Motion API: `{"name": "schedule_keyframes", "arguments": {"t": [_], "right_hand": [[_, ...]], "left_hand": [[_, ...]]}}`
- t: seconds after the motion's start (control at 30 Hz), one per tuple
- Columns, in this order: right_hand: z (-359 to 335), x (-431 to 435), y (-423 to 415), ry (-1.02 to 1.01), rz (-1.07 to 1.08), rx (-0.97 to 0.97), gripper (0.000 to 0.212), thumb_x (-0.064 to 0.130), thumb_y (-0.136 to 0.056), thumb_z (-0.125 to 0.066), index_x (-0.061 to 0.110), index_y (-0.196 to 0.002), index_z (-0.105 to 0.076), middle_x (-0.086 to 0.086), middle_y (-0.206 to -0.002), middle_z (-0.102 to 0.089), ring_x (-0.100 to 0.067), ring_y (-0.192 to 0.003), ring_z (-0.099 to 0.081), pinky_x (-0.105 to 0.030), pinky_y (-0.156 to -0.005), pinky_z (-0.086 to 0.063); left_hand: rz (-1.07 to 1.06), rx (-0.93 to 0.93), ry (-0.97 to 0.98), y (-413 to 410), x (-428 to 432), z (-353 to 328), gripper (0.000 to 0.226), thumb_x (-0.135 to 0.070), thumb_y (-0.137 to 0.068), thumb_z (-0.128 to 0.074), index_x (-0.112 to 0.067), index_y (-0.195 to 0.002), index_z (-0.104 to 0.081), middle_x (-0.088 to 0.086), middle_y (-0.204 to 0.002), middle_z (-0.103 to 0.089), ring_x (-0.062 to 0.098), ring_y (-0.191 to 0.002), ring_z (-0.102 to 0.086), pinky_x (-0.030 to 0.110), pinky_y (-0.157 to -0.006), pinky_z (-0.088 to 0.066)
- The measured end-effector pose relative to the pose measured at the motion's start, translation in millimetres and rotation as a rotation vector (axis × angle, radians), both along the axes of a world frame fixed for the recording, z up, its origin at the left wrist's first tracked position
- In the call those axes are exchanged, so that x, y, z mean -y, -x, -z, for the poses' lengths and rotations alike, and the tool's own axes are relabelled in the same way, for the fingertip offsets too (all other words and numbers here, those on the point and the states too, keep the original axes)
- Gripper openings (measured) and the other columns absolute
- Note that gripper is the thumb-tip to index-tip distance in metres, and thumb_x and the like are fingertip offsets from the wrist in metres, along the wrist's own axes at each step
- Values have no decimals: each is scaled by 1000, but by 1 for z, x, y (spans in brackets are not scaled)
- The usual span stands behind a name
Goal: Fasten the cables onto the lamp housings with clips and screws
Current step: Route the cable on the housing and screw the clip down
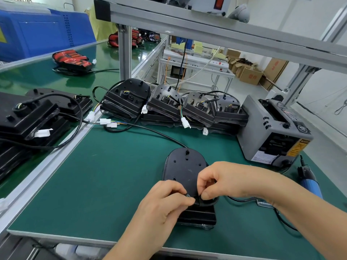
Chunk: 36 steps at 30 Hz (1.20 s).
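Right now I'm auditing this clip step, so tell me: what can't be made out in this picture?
Head view: whether a clip sits on the cable at the near end of the lamp housing; the left hand and right hand, both pinching there, cover it.
Head view: any screws; too small or covered.
Head view: label print on the grey machine; too small.

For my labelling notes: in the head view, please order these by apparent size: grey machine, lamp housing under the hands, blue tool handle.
1. grey machine
2. lamp housing: nearly alike, partly covered and nearer, so the top two are unsure
3. blue tool handle: clearly smallest
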State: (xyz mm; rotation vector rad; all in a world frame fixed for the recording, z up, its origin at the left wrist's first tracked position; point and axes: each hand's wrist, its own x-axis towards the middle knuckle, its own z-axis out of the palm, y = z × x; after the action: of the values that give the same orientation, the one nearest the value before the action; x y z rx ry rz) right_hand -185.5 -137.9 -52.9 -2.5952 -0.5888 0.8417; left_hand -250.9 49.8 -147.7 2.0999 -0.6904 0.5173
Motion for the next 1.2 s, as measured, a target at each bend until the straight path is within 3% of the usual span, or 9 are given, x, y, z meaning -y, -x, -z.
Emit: {"name": "schedule_keyframes", "arguments": {"t": [0.13, 0.27, 0.37, 0.5, 0.67, 0.9, 1.2], "right_hand": [[-4, -3, -3, 36, -31, -18, 18, 25, -83, -68, 36, -72, -61, 26, -62, -57, 5, -59, -49, -16, -62, -41], [-10, -9, -6, 76, -101, -22, 19, 26, -83, -68, 39, -72, -60, 16, -79, -60, -1, -72, -53, -27, -77, -48], [-11, -15, -7, 129, -158, 1, 10, 27, -84, -67, 35, -79, -64, 13, -86, -61, -5, -79, -56, -25, -77, -47], [-13, -21, -10, 210, -197, 27, 2, 30, -83, -67, 32, -84, -66, 13, -85, -62, -1, -72, -53, -18, -66, -43], [-17, -32, -17, 332, -196, -6, 6, 36, -81, -70, 33, -81, -65, 18, -73, -58, 1, -69, -52, -19, -59, -37], [-15, -33, -21, 371, -133, -63, 12, 38, -80, -71, 33, -76, -62, 17, -77, -58, -7, -81, -57, -20, -60, -39], [-15, -34, -30, 298, -77, -213, 17, 28, -83, -72, 24, -74, -58, 11, -80, -57, -4, -75, -52, -15, -67, -47]], "left_hand": [[9, 0, -1, 0, -1, -1, 15, -19, -84, -61, -25, -93, -72, -14, -96, -58, 4, -88, -52, 24, -69, -48], [12, -4, -2, 0, -1, -2, 15, -20, -85, -61, -27, -94, -71, -14, -97, -57, 4, -88, -51, 21, -70, -47], [14, -6, -9, 0, -1, -2, 15, -20, -85, -61, -26, -94, -71, -14, -96, -58, 4, -88, -52, 22, -70, -47], [10, -8, -6, 0, 0, -4, 14, -19, -84, -62, -24, -92, -73, -12, -95, -59, 5, -87, -53, 20, -70, -46], [14, -17, -12, -1, 0, -4, 14, -20, -84, -62, -24, -92, -73, -12, -95, -59, 3, -87, -52, 17, -71, -45], [41, -68, -28, -5, 0, -7, 14, -37, -82, -60, -31, -92, -69, -19, -90, -56, -1, -86, -51, 15, -73, -43], [49, 182, -320, -6, 1, -19, 15, -33, -84, -57, -28, -90, -71, -9, -74, -55, 12, -68, -54, 26, -52, -48]]}}
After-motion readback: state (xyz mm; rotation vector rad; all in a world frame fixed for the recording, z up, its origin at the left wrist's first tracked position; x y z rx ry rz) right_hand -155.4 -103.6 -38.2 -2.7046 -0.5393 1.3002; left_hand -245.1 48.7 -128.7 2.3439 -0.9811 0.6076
